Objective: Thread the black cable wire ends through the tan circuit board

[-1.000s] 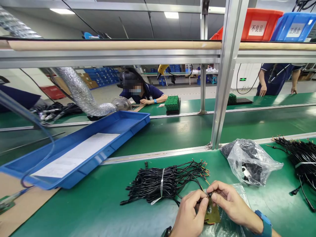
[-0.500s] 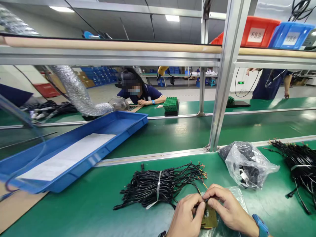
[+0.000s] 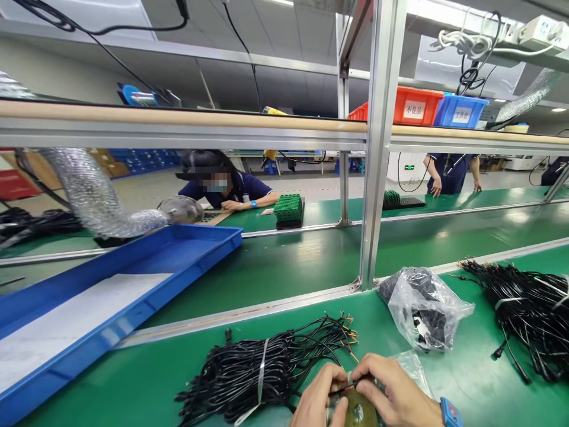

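Observation:
At the bottom of the head view, my left hand [image 3: 316,398] and my right hand [image 3: 391,388] meet, both with fingers closed in a pinch. Between the fingertips runs a thin black cable [image 3: 341,390] with a bit of red wire showing. Just beneath lies a flat olive-brown piece [image 3: 361,410] with a shiny spot; its lower part is cut off by the frame, and I cannot tell its kind. Left of my hands is a tied bundle of black cables [image 3: 242,376], its stripped red and yellow wire ends pointing toward them. A clear plastic sheet or bag [image 3: 413,369] lies beside my right hand.
A long blue tray [image 3: 195,261] holding white paper stands at left. A clear bag of black parts [image 3: 422,308] and another black cable bundle [image 3: 524,314] lie at right. A metal post [image 3: 376,178] rises behind the bench. Two co-workers are across the line.
The camera has tilted up and turned slightly, so the bench items sit farther left in view. My hands stay together, pinching the cable over the olive-brown piece.

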A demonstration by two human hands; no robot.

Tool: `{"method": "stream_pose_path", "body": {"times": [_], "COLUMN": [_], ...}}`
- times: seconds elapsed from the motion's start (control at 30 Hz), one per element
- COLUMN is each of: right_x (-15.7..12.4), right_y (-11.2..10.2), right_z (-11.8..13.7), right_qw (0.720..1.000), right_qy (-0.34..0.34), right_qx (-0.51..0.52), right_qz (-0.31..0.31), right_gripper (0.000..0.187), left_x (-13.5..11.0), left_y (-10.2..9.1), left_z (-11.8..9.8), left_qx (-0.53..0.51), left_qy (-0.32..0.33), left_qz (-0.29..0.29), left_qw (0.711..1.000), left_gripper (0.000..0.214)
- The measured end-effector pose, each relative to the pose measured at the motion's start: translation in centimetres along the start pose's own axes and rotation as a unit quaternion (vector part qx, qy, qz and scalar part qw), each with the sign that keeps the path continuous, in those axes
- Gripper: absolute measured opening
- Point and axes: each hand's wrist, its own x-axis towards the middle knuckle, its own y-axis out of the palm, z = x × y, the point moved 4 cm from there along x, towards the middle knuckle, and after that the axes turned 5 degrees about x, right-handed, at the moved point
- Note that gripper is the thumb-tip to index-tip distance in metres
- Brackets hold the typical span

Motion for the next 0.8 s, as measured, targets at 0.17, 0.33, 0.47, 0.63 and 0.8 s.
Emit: {"method": "stream_pose_path", "body": {"times": [0.17, 0.33, 0.47, 0.63, 0.8], "right_x": [-0.3, -0.2, -0.1, -0.3, -0.4], "right_y": [0.1, -0.1, 0.0, 1.0, 1.4], "right_z": [-0.1, -0.5, -0.4, -0.4, -0.5], "right_qw": [1.0, 0.999, 0.999, 0.999, 0.999], "right_qy": [0.027, 0.041, 0.026, -0.006, -0.021], "right_qx": [0.0, 0.013, 0.026, 0.044, 0.047], "right_qz": [0.009, 0.008, 0.009, 0.009, -0.014], "right_gripper": [0.013, 0.013, 0.014, 0.014, 0.014], "left_x": [0.2, -0.2, -0.6, -0.7, -0.7], "left_y": [-1.1, -1.1, -0.9, -0.7, -0.8], "left_z": [-1.4, -2.1, -2.4, -2.9, -3.1], "left_qx": [0.022, 0.088, 0.143, 0.167, 0.174], "left_qy": [0.01, 0.037, 0.08, 0.11, 0.1], "left_qz": [-0.043, -0.073, -0.087, -0.092, -0.101], "left_qw": [0.999, 0.993, 0.983, 0.975, 0.974], "left_gripper": [0.014, 0.014, 0.014, 0.018, 0.021]}}
